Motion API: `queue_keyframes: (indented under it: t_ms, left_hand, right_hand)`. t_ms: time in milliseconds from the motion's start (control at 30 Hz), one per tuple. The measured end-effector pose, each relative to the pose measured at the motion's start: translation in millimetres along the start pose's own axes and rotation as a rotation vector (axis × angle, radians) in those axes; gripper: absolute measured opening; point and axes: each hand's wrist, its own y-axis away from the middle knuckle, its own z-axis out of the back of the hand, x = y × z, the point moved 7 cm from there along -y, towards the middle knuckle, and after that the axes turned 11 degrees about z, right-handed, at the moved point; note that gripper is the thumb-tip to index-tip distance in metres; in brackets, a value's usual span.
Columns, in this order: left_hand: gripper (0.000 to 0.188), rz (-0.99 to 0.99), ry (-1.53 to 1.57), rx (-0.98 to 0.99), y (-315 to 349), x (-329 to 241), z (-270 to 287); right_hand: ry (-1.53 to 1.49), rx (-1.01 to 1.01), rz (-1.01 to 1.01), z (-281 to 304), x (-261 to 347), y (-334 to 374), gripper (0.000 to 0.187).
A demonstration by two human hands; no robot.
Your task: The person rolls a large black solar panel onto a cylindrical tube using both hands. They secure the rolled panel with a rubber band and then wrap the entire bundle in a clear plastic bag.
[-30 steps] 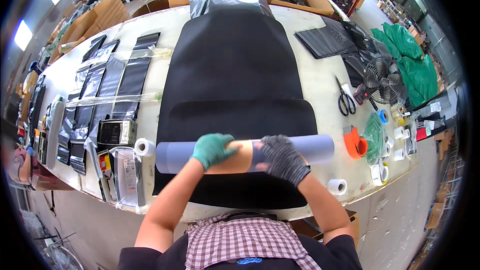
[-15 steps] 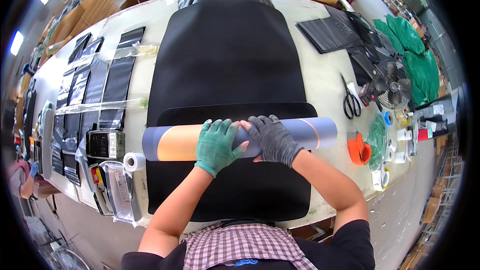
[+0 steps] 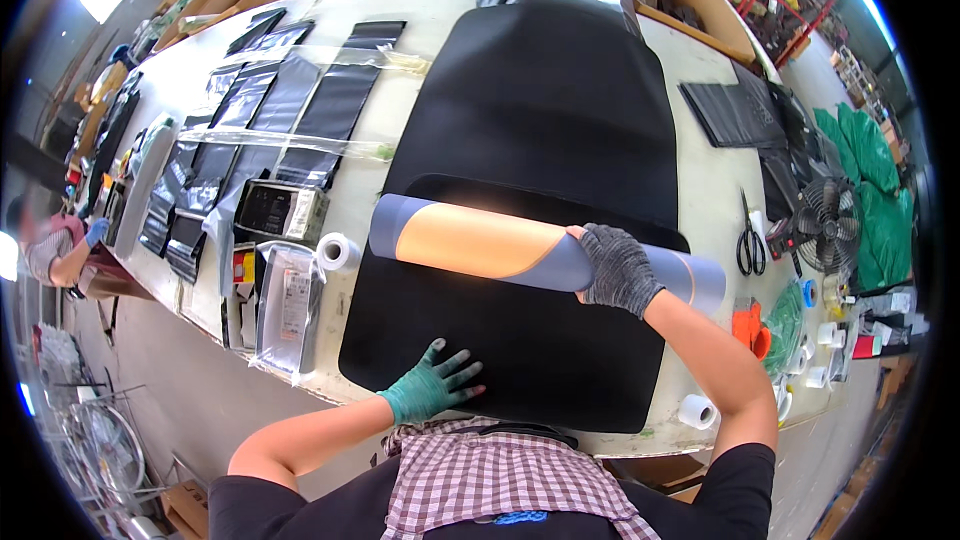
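A rolled sheet (image 3: 480,240), bluish-purple with an orange patch, lies slantwise across a large black mat (image 3: 560,90). My right hand (image 3: 617,270), in a dark grey glove, is wrapped round the roll right of its middle. My left hand (image 3: 435,385), in a green glove with bare fingertips, is spread out at the mat's near edge, apart from the roll. Behind the roll shows a curved black edge (image 3: 450,185) of another layer on the mat. Whether the roll's underside is joined to that layer is hidden.
Flat black packets (image 3: 335,105) under clear tape lie at the left, near a black box (image 3: 280,210) and a white roll (image 3: 338,252). Scissors (image 3: 750,245), a fan (image 3: 828,225) and an orange tape dispenser (image 3: 748,328) are at the right. Another person (image 3: 65,250) stands far left.
My left hand has let go of the roll and moved down to the mat's near edge. My right hand keeps hold; the roll now slants. The whole view has shifted.
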Motion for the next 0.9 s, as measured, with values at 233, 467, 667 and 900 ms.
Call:
queue_keyframes:
  t_ms: [233, 467, 667, 900]
  left_hand:
    - [0.045, -0.026, -0.101, 0.010, -12.6, -34.8, -4.1]
    - [0.041, -0.014, -0.020, -0.131, -3.4, -39.6, -13.5]
    - [0.031, -0.059, 0.013, -0.278, 5.3, -41.6, 1.3]
    - [0.014, 0.293, -0.021, -0.607, -3.5, -21.2, 106.9]
  right_hand:
    - [-0.132, -0.050, 0.061, -16.2, 69.6, 49.4, 0.079]
    - [0.038, -0.105, 0.142, -42.0, 115.5, 86.3, 0.085]
    - [0.106, -0.211, 0.189, -42.8, 126.1, 91.0, 0.084]
    - [0.099, -0.030, 0.200, -36.3, 118.4, 89.3, 0.082]
